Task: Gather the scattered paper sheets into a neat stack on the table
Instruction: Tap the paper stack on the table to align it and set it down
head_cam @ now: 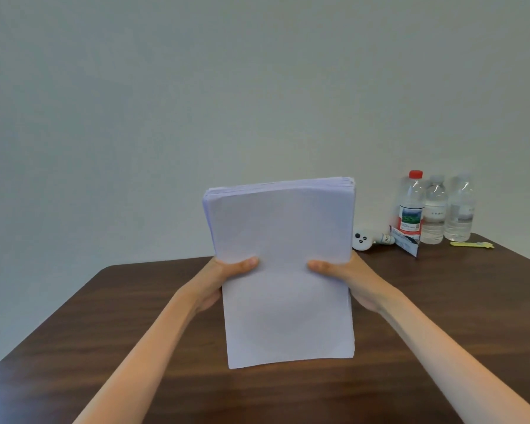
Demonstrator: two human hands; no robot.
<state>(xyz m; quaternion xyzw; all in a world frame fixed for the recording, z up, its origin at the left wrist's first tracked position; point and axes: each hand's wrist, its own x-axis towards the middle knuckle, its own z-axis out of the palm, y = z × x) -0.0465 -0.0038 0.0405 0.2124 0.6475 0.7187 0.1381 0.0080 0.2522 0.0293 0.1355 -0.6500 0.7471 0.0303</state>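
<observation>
Paper sheets stand gathered into one stack [282, 234] at the middle of the frame. The stack is held upright, with its broad face toward the camera. Its top edges are fanned slightly, so the separate sheets show along the upper rim. Its lower edge sits low against the brown wooden desk [104, 332], though I cannot tell whether it touches the surface.

The left hand [224, 280] grips the stack's left side about halfway up, thumb curled over the front face. The right hand [346, 276] grips the right side at the same height, its thumb also pressed on the front. The other fingers are hidden behind the paper. Both bare forearms reach in from the lower corners of the frame.

At the right of the frame, along the far desk edge by the pale wall [166, 102], stands a red-capped bottle [411, 206]. Just right of it stand a second bottle [435, 209] and a third bottle [461, 206], both clear. Left of them lies a small white round gadget [361, 239], and a folded printed packet [406, 243] leans in front of the red-capped bottle. A slim yellow-green item [471, 244] lies flat at the far right.
</observation>
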